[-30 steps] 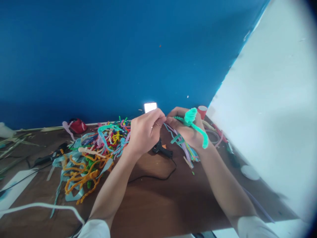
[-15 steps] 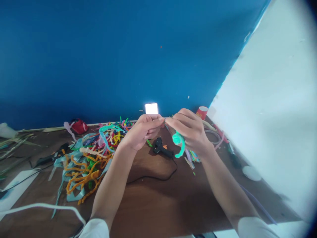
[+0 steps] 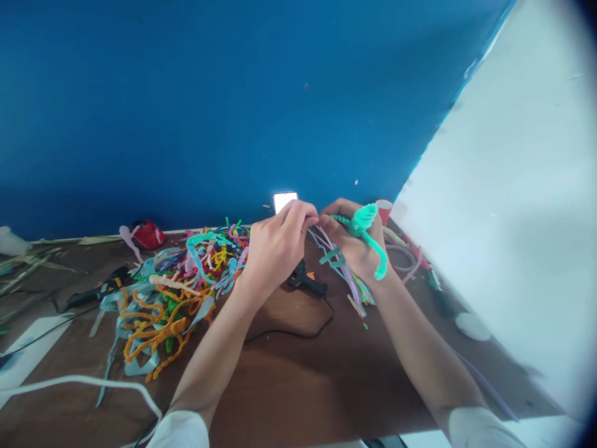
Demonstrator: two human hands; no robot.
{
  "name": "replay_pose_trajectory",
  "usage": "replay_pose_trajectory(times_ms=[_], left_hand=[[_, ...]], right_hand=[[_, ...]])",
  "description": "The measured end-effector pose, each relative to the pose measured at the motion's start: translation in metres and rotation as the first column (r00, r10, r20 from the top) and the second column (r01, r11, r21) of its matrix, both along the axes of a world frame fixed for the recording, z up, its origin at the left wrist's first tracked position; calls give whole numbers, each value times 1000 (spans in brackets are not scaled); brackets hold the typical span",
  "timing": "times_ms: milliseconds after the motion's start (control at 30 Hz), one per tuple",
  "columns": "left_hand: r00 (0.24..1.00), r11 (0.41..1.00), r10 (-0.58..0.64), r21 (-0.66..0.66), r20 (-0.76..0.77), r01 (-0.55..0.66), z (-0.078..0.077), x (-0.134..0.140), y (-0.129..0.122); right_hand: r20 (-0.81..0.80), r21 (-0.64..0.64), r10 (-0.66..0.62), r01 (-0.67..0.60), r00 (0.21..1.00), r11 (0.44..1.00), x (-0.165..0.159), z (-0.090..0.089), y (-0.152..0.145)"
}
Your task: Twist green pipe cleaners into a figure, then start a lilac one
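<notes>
A mint-green fuzzy pipe cleaner, coiled at one part with a curved tail hanging down, lies across my right hand. The fingers of that hand are closed on it, and a twisted stretch of it runs toward the fingertips. My left hand is closed in a pinch, its fingertips meeting those of my right hand. Whatever sits between the left fingertips is too small to make out. Below the hands lies a black hot glue gun, partly covered by my left hand.
On the left is a tangled heap of coloured pipe cleaners. A lit phone leans at the blue wall. Thin coloured strips lie under my right hand. A red cup stands behind it. A white cable crosses the lower left.
My right hand has turned, bringing the coiled mint-green part up onto its back with the tail hanging to the right. My left hand has rolled over, its back now facing up.
</notes>
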State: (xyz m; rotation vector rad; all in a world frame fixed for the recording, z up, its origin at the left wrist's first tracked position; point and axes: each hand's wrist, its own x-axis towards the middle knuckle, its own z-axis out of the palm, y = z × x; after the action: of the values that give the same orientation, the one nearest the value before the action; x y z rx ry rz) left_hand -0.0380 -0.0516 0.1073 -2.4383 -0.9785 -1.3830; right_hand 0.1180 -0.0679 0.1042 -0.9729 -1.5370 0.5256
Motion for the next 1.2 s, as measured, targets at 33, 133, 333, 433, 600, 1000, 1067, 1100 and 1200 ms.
replay_pose_trajectory(times_ms=[33, 133, 333, 433, 600, 1000, 1067, 1100, 1200], left_hand=[[1000, 1000, 25, -2, 6, -25, -1, 1, -1], [998, 995, 52, -92, 40, -48, 1, 4, -3], [992, 893, -54, -440, 113, 99, 10, -6, 0], [972, 784, -94, -587, 214, 205, 8, -11, 8], [855, 419, -180, -749, 486, 514, 3, -14, 19], [980, 909, -172, -368, 98, 197, 8, -11, 11], [989, 960, -144, -244, -16, 136, 7, -11, 11], [990, 978, -122, -177, -66, 108, 5, -10, 11], [986, 999, -24, 17, -165, 27, -2, -7, 12]], right_hand=[[-4, -2, 9, -9, 1000, 1000, -1, -1, 0], [50, 29, -3, 2, 999, 1000, -2, -6, 1], [510, 519, -251, -62, 823, 852, 4, -13, 10], [680, 612, -404, -171, 612, 772, 10, -13, 14], [682, 652, -443, -210, 582, 728, 15, -13, 16], [261, 109, -38, 10, 965, 994, 5, -12, 14], [138, 9, -10, 8, 990, 1000, 4, -10, 13], [90, -32, 4, -1, 996, 999, 4, -9, 12], [-38, -117, 56, -60, 998, 991, 3, -9, 12]])
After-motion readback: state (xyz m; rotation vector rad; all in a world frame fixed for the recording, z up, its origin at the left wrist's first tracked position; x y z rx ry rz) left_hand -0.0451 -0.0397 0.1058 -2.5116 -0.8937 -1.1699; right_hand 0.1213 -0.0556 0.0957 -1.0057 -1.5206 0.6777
